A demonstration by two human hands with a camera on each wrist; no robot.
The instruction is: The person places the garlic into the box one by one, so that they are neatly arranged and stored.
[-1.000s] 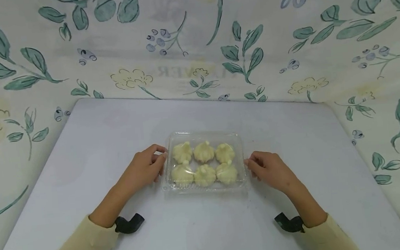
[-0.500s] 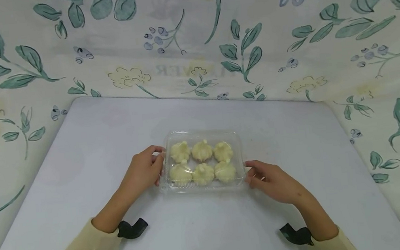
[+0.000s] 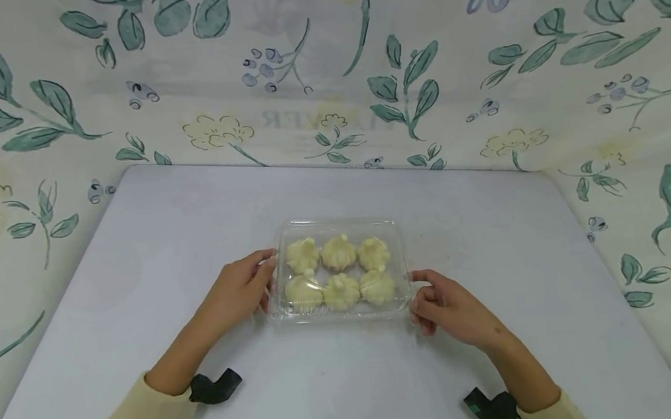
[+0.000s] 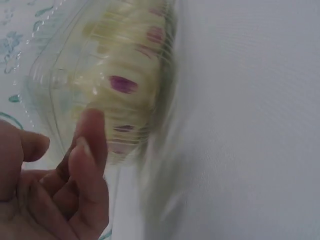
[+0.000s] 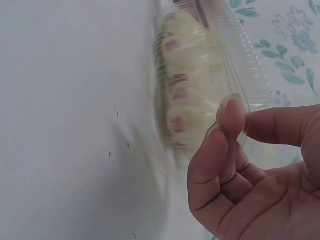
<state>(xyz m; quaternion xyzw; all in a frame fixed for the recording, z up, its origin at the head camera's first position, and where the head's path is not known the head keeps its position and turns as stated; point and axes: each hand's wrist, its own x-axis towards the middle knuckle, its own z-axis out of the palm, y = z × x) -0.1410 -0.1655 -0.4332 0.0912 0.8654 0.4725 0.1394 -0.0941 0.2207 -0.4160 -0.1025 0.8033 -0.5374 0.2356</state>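
A clear plastic clamshell box [image 3: 345, 316] sits near the middle of the white table. Inside it are several pale yellow, garlic-shaped bulbs [image 3: 338, 254] in two rows; purple patches show low on them in both wrist views. The lid is down. My left hand [image 3: 237, 288] is at the box's left end, its fingertips [image 4: 90, 122] against the ribbed side and the thumb on the outer side of the rim. At the right end, my right hand [image 3: 448, 306] pinches the thin rim between thumb and fingers [image 5: 232, 117].
The white table [image 3: 340, 395] runs back to a hanging cloth [image 3: 308, 39] printed with leaves and flowers, which also covers both sides. A black wrist mount [image 3: 216, 387] is on the left sleeve, another black mount [image 3: 492, 407] on the right.
The right hand has slid slightly toward the near right corner of the box, its fingers spreading at the rim. The left hand and the box have barely moved.
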